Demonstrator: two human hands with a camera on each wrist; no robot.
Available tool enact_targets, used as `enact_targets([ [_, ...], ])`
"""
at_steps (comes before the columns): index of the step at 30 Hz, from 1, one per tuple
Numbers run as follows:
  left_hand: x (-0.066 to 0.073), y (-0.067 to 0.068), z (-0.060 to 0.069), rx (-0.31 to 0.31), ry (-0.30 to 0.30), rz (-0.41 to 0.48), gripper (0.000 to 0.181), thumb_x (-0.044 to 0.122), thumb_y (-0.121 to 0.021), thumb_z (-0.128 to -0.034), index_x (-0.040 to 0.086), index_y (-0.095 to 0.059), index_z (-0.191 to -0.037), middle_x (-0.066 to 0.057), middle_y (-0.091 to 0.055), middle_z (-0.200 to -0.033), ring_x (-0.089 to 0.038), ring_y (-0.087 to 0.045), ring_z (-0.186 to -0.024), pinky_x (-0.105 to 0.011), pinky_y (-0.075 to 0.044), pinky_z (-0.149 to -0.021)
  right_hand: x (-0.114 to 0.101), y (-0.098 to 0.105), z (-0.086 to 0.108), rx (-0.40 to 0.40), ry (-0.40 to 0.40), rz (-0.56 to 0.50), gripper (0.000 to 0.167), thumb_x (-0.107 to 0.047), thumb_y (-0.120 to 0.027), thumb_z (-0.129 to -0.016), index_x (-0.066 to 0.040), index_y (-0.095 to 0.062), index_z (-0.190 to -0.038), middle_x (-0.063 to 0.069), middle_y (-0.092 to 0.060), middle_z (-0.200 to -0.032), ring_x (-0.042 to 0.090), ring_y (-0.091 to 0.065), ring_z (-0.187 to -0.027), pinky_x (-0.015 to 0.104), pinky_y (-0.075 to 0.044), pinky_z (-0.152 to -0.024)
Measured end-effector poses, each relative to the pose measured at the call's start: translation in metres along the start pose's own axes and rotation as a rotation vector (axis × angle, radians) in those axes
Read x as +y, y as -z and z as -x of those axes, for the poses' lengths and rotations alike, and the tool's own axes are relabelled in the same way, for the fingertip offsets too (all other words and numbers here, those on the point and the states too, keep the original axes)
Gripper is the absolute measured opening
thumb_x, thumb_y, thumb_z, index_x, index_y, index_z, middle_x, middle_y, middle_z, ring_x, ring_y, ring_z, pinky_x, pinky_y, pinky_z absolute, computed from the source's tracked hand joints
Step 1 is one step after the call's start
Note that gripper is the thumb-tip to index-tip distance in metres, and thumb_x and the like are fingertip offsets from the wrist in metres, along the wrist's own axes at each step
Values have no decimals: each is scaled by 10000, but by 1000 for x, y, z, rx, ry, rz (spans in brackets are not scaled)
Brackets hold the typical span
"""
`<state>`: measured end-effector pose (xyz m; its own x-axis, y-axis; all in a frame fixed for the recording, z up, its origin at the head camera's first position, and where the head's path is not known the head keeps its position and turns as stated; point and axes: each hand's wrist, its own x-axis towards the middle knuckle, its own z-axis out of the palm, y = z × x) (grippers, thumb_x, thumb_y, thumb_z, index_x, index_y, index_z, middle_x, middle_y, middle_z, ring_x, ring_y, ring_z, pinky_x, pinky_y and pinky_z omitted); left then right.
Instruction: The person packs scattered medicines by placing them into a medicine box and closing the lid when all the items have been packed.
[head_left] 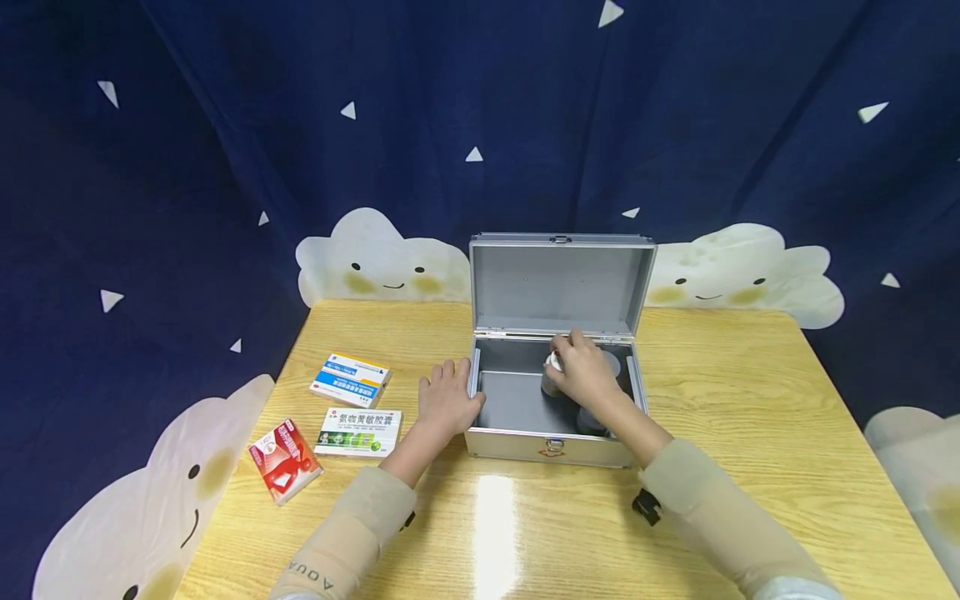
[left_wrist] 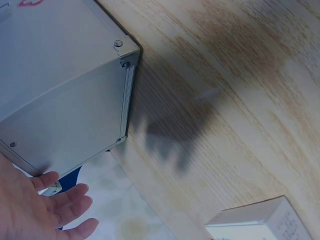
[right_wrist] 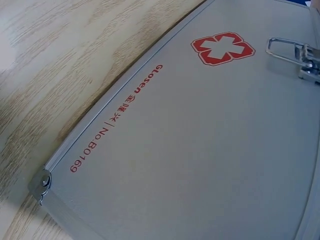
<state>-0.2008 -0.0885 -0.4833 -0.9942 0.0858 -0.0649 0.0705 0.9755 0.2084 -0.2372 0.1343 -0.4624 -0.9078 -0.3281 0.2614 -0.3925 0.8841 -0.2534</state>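
A silver metal case [head_left: 510, 443] stands on the table with its lid [head_left: 555, 287] raised. Inside it, the right hand [head_left: 588, 371] grips a white-capped grey bottle [head_left: 551, 383] by the top. Other grey round containers are partly hidden under that hand and forearm, one at the back right [head_left: 612, 363]. The left hand [head_left: 448, 402] rests against the case's left edge, fingers spread. In the left wrist view the left hand [left_wrist: 47, 210] has relaxed fingers beside the case's side wall [left_wrist: 75, 115]. The right wrist view shows the case's front [right_wrist: 190, 135], without the hand's grip.
Left of the case lie a blue-and-white box [head_left: 351, 379], a green-and-white box [head_left: 360, 432] and a red box [head_left: 286, 461]. A box corner [left_wrist: 260, 220] shows in the left wrist view. Behind the wooden table [head_left: 750, 417] hangs a dark blue curtain [head_left: 420, 100].
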Motion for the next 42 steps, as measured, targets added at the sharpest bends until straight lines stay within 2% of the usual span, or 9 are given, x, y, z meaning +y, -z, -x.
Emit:
enact_targets([
  [8,0,0,0,3,0,12,576,423,-483,-825,124,-387,-1307,-139,-465,-1230,-320,-415,-1126,-494,-334,-881,0,-5,-1,-8,29,24,258,-229,-673,-769,-50,-586,-935,125,-510,-846,249,-516,-693,390,-461,-574],
  [17,1,1,1,-2,0,18,568,411,-490,-828,121,-389,-1306,-143,-459,-1233,-322,-410,-1129,-502,-332,-889,-1,-9,-2,-28,26,55,268,-237,-659,-790,-49,-598,-971,138,-536,-905,297,-552,-824,436,-448,-702],
  [30,1,1,1,3,-1,9,558,426,-480,-815,125,-389,-1275,-139,-467,-1211,-318,-417,-1117,-491,-343,-863,-1,-16,-2,-51,28,96,255,-231,-642,-806,-46,-600,-977,141,-539,-938,306,-551,-849,428,-439,-700],
  [42,0,0,0,-18,2,10,580,417,-481,-834,119,-366,-1318,-150,-449,-1252,-323,-404,-1143,-496,-338,-886,-6,-18,-1,-29,21,119,303,-212,-658,-809,-24,-609,-1042,159,-563,-940,309,-553,-857,431,-447,-721],
])
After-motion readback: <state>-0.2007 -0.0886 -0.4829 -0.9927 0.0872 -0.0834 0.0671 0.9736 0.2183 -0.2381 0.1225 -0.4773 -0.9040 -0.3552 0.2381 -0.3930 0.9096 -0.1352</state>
